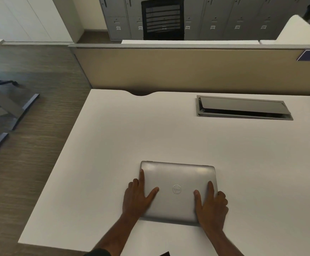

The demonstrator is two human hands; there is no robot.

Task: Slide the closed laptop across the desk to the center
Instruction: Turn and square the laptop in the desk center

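A closed silver laptop [176,178] lies flat on the white desk [113,145], near the front edge and a little left of the desk's middle. My left hand [137,198] grips the laptop's left side, thumb on the lid and fingers along the edge. On the opposite side, my right hand [211,206] holds the right edge the same way, thumb and forefinger on the lid. Both palms cover the laptop's near corners.
A grey cable hatch [242,108] with its lid tilted up sits in the desk at the back right. A beige divider panel [187,71] runs along the desk's far edge. The desk's left edge drops to the wood floor [39,126].
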